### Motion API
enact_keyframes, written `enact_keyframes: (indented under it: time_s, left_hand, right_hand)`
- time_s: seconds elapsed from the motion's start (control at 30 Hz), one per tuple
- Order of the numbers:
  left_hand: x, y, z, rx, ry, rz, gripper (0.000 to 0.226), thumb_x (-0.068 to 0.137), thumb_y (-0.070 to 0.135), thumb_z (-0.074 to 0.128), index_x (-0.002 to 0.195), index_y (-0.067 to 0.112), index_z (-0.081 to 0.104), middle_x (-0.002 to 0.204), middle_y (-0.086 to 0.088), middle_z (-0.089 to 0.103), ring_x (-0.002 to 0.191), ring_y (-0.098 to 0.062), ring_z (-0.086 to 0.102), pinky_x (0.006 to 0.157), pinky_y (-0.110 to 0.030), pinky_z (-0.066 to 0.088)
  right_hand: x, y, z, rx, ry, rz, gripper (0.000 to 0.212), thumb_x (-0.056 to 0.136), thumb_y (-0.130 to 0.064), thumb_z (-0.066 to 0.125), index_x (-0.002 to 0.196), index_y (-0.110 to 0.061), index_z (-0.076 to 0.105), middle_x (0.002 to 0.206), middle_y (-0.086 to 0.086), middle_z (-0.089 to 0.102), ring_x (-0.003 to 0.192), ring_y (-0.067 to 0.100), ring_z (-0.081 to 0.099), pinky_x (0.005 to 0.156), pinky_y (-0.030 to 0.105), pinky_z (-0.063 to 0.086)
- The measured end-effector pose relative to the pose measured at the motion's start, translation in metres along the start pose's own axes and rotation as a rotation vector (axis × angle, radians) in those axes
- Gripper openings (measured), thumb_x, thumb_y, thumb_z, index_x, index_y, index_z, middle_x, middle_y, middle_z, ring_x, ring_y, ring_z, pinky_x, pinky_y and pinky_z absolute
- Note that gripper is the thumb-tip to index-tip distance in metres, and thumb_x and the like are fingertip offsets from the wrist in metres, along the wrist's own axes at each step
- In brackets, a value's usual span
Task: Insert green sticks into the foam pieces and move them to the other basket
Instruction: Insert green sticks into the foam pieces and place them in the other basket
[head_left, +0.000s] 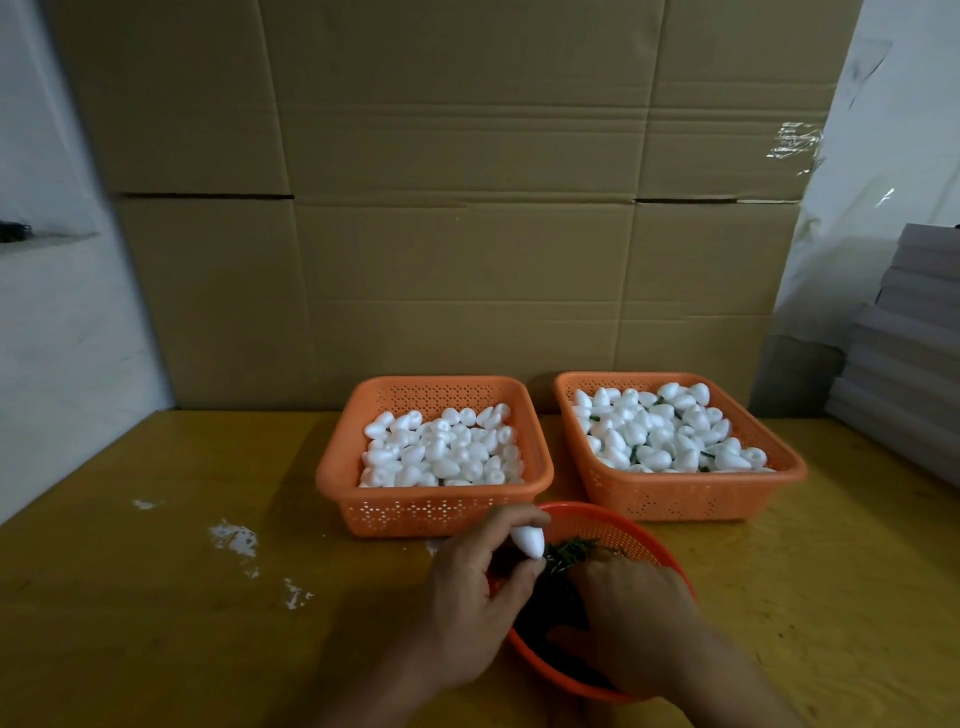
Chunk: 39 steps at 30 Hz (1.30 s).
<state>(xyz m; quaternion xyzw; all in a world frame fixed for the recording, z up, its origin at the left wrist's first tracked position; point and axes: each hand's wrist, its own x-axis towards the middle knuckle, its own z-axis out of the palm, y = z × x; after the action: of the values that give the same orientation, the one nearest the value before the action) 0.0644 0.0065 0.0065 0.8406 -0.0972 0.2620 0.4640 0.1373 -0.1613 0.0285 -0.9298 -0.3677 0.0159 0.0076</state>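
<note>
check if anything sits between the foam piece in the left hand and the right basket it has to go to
Nothing visible blocks it. The foam piece, pinched in the left hand, is above the round basket of green sticks; the right basket lies just beyond, open-topped.

Looks like small workshop or packing room: stacked brown corrugated cardboard cartons (457, 197) as backdrop, scuffed yellow wooden worktable (156, 597), square orange plastic baskets (434, 512) heaped with bulk white foam pieces (436, 449).
</note>
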Motion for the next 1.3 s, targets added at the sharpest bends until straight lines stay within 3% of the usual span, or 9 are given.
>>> enact_keyframes:
  time_s: [0.13,0.37,0.63,0.77,0.87,1.07,1.17,1.3]
  left_hand:
    - [-0.001,0.002,0.002,-0.067,0.038,0.000,0.019,0.097,0.032,0.059,0.117,0.033,0.058,0.102,0.011,0.067,0.102,-0.015,0.065,0.081,-0.025,0.053]
    - [-0.005,0.009,0.008,-0.084,0.054,-0.014,0.018,0.097,0.045,0.054,0.114,0.038,0.058,0.091,0.017,0.065,0.087,-0.007,0.065,0.071,-0.014,0.046]
    - [-0.003,0.010,0.007,-0.184,0.102,-0.071,0.023,0.092,0.049,0.059,0.107,0.034,0.068,0.095,0.011,0.069,0.094,-0.010,0.066,0.077,-0.017,0.049]
    - [-0.003,0.008,0.011,-0.317,0.100,-0.147,0.021,0.092,0.050,0.063,0.103,0.035,0.071,0.082,0.007,0.069,0.075,-0.007,0.065,0.068,-0.025,0.055]
    - [-0.003,0.005,0.015,-0.402,0.134,-0.210,0.022,0.090,0.039,0.062,0.105,0.026,0.072,0.086,0.001,0.071,0.076,-0.010,0.067,0.067,-0.025,0.056]
    - [-0.002,0.004,0.014,-0.512,0.161,-0.242,0.020,0.099,0.019,0.056,0.116,0.024,0.067,0.093,-0.009,0.072,0.074,-0.019,0.067,0.066,-0.029,0.056]
    - [-0.001,0.007,0.011,-0.587,0.156,-0.272,0.015,0.098,0.025,0.057,0.107,0.027,0.069,0.092,-0.012,0.073,0.072,-0.019,0.066,0.064,-0.029,0.054]
    - [0.000,0.014,0.009,-0.672,0.124,-0.306,0.021,0.088,0.037,0.063,0.092,0.018,0.070,0.084,-0.017,0.071,0.064,-0.020,0.061,0.056,-0.028,0.050]
  right_hand:
    - [0.001,-0.006,0.003,-0.003,0.012,0.008,0.032,0.091,-0.055,0.054,0.103,-0.027,0.063,0.105,-0.005,0.066,0.094,0.019,0.066,0.077,0.034,0.053]
    - [0.001,-0.009,0.003,0.008,0.016,0.071,0.018,0.093,-0.041,0.053,0.094,-0.026,0.064,0.093,-0.006,0.067,0.083,0.016,0.065,0.072,0.032,0.055]
    - [-0.001,-0.007,0.002,0.014,0.097,0.109,0.021,0.093,-0.044,0.050,0.096,-0.028,0.063,0.096,-0.007,0.067,0.087,0.016,0.066,0.072,0.032,0.052]
    - [-0.003,-0.006,0.003,0.029,0.179,0.125,0.027,0.092,-0.051,0.052,0.098,-0.028,0.065,0.096,-0.008,0.068,0.089,0.014,0.066,0.071,0.030,0.051]
    - [-0.005,-0.003,0.001,0.047,0.221,0.144,0.026,0.093,-0.050,0.053,0.094,-0.027,0.065,0.093,-0.008,0.066,0.084,0.012,0.064,0.068,0.029,0.051]
    - [-0.012,0.002,0.006,0.102,0.350,0.082,0.024,0.097,-0.043,0.049,0.098,-0.028,0.068,0.097,-0.011,0.062,0.090,0.008,0.058,0.080,0.029,0.050]
    - [-0.017,0.006,0.007,0.176,0.429,0.028,0.017,0.094,-0.040,0.059,0.102,-0.034,0.072,0.100,-0.013,0.052,0.096,0.006,0.050,0.080,0.027,0.047]
    - [-0.024,0.004,0.006,0.434,0.628,-0.015,0.013,0.085,-0.024,0.075,0.092,-0.036,0.074,0.087,-0.017,0.056,0.079,0.003,0.056,0.067,0.020,0.048]
